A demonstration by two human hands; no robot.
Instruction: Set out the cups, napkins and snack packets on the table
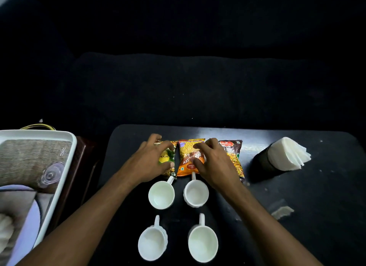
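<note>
Across the far side of the dark table (326, 196), 3 snack packets lie flat in a row: a yellow packet (165, 158), an orange packet (189, 156) and a dark packet (234, 156). The left hand (152, 162) rests on the yellow one, fingers spread and curled over its top edge, thumb against its lower right corner. The right hand (213, 166) lies across the seam between the orange and dark packets, fingers splayed and pressing on the orange one; neither hand looks closed in a full grip, more a flat nudge to line the packets up.

These pouches are likely light, air-filled and slick, so they should slide easily under a fingertip but crumple if squeezed; pinching the crimped end seals would be the safest hold, and the contents are brittle.

Nearer the person stand 4 white cups in 2 pairs, the far pair (161, 194) just below the packets, the near pair (203, 242) closest, all upright with handles pointing away. They look rigid and breakable, best taken by the handle. To the right, white napkins (287, 155) fan out of a dark holder (263, 162); they are soft and thin. A white tray (65, 166) sits off to the left.
</note>
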